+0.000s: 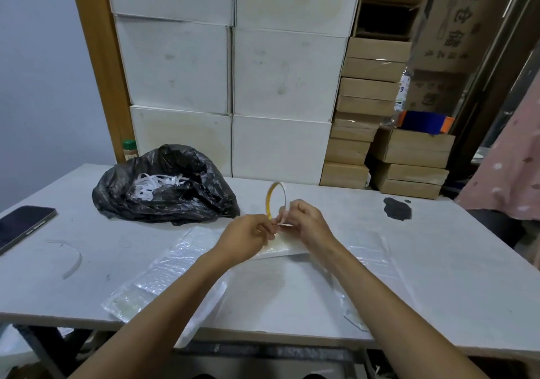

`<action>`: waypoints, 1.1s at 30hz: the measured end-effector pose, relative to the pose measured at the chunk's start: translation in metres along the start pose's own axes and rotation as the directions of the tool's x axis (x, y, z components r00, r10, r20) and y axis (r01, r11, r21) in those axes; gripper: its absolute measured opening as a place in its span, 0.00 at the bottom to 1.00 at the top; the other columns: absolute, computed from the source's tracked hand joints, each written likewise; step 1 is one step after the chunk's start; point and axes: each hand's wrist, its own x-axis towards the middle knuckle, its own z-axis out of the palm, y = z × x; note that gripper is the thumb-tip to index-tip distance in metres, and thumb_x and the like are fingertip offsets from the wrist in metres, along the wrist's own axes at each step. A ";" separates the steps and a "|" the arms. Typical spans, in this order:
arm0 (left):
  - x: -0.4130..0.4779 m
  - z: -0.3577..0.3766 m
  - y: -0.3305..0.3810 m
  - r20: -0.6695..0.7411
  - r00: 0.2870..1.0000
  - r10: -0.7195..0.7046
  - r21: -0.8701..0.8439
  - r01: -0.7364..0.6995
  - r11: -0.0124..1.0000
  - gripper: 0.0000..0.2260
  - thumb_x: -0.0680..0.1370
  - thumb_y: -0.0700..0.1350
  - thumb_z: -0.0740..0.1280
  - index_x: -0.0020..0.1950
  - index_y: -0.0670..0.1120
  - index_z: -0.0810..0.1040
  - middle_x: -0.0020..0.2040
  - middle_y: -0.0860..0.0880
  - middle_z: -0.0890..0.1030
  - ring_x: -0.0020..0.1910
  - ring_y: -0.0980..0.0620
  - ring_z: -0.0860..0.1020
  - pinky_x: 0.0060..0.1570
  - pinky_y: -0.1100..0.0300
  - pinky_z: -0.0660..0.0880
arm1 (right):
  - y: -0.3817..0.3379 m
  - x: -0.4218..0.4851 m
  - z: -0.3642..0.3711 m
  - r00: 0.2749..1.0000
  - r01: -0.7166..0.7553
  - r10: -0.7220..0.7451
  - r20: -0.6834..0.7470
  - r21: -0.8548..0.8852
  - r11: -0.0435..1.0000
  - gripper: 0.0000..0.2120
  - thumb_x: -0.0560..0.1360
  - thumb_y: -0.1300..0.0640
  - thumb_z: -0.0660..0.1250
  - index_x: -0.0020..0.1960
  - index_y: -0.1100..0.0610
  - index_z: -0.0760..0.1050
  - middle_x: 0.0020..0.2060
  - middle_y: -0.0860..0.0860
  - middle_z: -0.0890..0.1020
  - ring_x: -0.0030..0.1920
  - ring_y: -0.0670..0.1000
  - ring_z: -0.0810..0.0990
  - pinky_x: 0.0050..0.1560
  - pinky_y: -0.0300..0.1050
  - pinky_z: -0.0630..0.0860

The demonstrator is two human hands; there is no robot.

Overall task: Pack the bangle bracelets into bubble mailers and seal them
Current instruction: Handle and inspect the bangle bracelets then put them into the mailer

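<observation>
Your left hand (248, 237) and right hand (304, 220) meet just past the middle of the desk (438, 261). The fingers of your right hand are pinched on the lower rim of a thin ring (276, 200), yellow on the inside and white on the outside, which stands upright above your knuckles; it is blurred, so you cannot tell whether it is a bangle or a roll of tape. Your left hand is curled, its fingertips pressed together on a small white strip (282, 224) that runs between both hands.

Directly under your hands lies a pale bubble mailer (280, 248), flat on the desk. At 7 o'clock from it a stack of clear bubble mailers (172, 264) stretches toward the near edge, and at 4 o'clock a second clear sheet (377, 256) lies flat.

At 10 o'clock from your hands sits a crumpled black plastic bag (175, 200), open at the top, with white strips (155, 187) inside. At 9 o'clock, at the desk's left edge, a dark phone (23, 226) lies face up. At 2 o'clock there is a black stain (397, 207) on the desk.

Behind the desk, at 12 o'clock, white boxes (233, 71) are stacked high, with brown cardboard boxes (365, 115) to their right.
</observation>
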 end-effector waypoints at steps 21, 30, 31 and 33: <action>-0.006 -0.007 -0.003 -0.239 0.962 0.135 0.112 -0.111 0.988 0.26 0.74 0.59 0.68 0.71 0.62 0.65 0.58 0.60 0.77 0.45 0.63 0.79 0.48 0.58 0.77 | 0.055 -0.016 0.016 0.935 0.290 -0.347 -0.073 -0.407 0.866 0.08 0.74 0.62 0.71 0.45 0.49 0.79 0.44 0.45 0.83 0.46 0.43 0.81 0.48 0.31 0.74; -0.013 -0.003 0.007 -0.455 0.857 0.240 0.304 -0.103 0.947 0.15 0.74 0.55 0.70 0.60 0.58 0.79 0.59 0.61 0.80 0.43 0.61 0.81 0.41 0.61 0.76 | 0.056 -0.013 0.014 0.943 0.263 -0.317 -0.098 -0.362 0.894 0.06 0.74 0.60 0.73 0.43 0.50 0.80 0.40 0.45 0.83 0.44 0.44 0.81 0.46 0.32 0.74; -0.013 -0.001 0.008 -0.478 0.850 0.222 0.276 -0.094 0.956 0.14 0.74 0.55 0.71 0.58 0.57 0.80 0.56 0.60 0.82 0.42 0.60 0.81 0.40 0.61 0.75 | 0.057 -0.012 0.014 0.944 0.257 -0.312 -0.103 -0.359 0.897 0.05 0.74 0.60 0.73 0.43 0.50 0.81 0.40 0.45 0.83 0.43 0.44 0.81 0.46 0.32 0.74; -0.013 0.001 0.008 -0.504 0.841 0.195 0.262 -0.066 0.963 0.13 0.74 0.54 0.71 0.57 0.55 0.80 0.49 0.57 0.85 0.42 0.58 0.82 0.39 0.61 0.73 | 0.057 -0.012 0.014 0.944 0.256 -0.313 -0.109 -0.360 0.897 0.04 0.74 0.59 0.73 0.43 0.51 0.81 0.40 0.46 0.83 0.43 0.44 0.81 0.46 0.33 0.74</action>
